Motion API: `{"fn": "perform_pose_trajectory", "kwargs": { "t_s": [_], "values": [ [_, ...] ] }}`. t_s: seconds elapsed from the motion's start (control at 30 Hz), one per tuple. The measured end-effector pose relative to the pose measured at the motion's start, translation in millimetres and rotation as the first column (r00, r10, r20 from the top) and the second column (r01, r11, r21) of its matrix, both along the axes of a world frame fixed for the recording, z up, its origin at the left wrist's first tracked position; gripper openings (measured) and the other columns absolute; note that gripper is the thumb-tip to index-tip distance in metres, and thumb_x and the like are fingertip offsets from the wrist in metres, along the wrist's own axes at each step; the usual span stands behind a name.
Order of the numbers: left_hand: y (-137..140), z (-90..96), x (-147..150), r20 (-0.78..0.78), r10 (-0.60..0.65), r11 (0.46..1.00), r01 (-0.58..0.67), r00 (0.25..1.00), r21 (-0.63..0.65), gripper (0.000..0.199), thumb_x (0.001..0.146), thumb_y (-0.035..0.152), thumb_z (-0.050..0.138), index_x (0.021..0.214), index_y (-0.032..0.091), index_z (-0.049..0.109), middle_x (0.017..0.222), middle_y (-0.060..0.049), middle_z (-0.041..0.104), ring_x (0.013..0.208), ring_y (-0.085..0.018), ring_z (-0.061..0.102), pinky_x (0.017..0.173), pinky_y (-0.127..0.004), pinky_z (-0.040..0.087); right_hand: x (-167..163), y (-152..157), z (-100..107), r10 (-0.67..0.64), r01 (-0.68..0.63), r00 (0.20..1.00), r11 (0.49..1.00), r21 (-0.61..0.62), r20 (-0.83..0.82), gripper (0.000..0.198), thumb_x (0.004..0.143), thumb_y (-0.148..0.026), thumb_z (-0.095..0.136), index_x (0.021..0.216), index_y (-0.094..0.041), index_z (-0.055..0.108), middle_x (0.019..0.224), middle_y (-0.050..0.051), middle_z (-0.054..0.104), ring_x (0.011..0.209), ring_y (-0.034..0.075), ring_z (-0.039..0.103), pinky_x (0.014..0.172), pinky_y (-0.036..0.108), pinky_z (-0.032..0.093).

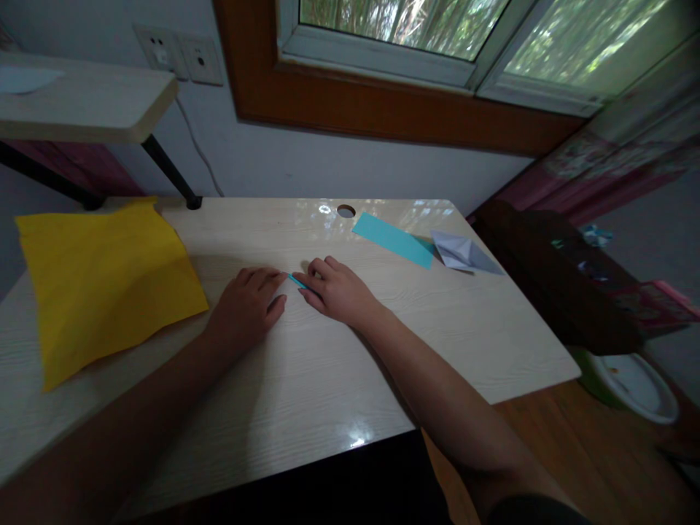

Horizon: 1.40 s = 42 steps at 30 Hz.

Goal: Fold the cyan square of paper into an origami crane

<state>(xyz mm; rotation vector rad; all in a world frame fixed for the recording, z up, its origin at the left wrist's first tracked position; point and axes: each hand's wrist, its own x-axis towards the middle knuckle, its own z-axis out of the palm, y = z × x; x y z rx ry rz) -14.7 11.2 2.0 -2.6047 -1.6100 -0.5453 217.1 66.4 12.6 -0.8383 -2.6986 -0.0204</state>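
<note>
A small, narrow piece of folded light-blue paper (297, 281) lies on the table between my two hands, mostly covered by fingers. My right hand (343, 293) has its thumb and index finger closed on the right part of it, the other fingers curled above. At the paper's left end, the fingertips of my left hand (247, 302) touch it, fingers stretched low over the tabletop and the thumb held apart. Farther back and right lies a flat light-blue paper strip (394, 239). Beside that strip sits a folded white paper boat (462, 251).
A large yellow paper sheet (109, 284) covers the left of the pale wooden table (328, 379). Behind it, a raised shelf (92, 109) stands on dark legs. The table has a round cable hole (345, 211) near the wall. A green-rimmed basin (628, 383) is on the floor at right.
</note>
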Motion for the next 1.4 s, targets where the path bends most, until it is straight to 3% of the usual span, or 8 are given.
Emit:
{"fn": "perform_pose_trajectory", "kwargs": {
  "t_s": [0.93,1.17,1.4],
  "values": [
    [-2.8,-0.2,2.7,-0.035,0.051,0.998,-0.052,0.998,-0.04,0.044,0.1,0.03,0.05,0.143,0.021,0.055,0.136,-0.015,0.06,0.123,-0.034,0.053,0.105,-0.052,0.045,-1.1,-0.4,-4.3,0.045,-0.045,0.999,0.999,-0.004,-0.029,0.039,0.103,-0.035,0.051,0.133,-0.015,0.065,0.113,0.014,0.06,0.101,0.027,0.048,0.09,0.045,0.047],
    [-1.6,2.7,-0.4,0.014,-0.018,1.0,0.018,1.0,-0.011,0.037,0.099,0.026,0.05,0.132,0.02,0.064,0.128,-0.014,0.065,0.119,-0.031,0.056,0.108,-0.05,0.045,-0.9,-1.3,-2.0,0.031,-0.032,0.999,0.999,-0.008,-0.011,0.038,0.103,-0.036,0.05,0.131,-0.014,0.066,0.114,0.014,0.06,0.102,0.028,0.048,0.088,0.044,0.048],
    [-3.7,5.3,1.7,-0.023,0.001,1.0,-0.001,1.0,-0.001,0.036,0.099,0.026,0.049,0.131,0.021,0.064,0.129,-0.014,0.064,0.119,-0.033,0.056,0.103,-0.051,0.048,-1.0,-1.4,-2.9,0.042,-0.042,0.999,0.999,-0.004,-0.015,0.038,0.103,-0.035,0.05,0.132,-0.015,0.065,0.114,0.014,0.06,0.103,0.028,0.049,0.088,0.045,0.047]
  ]
}}
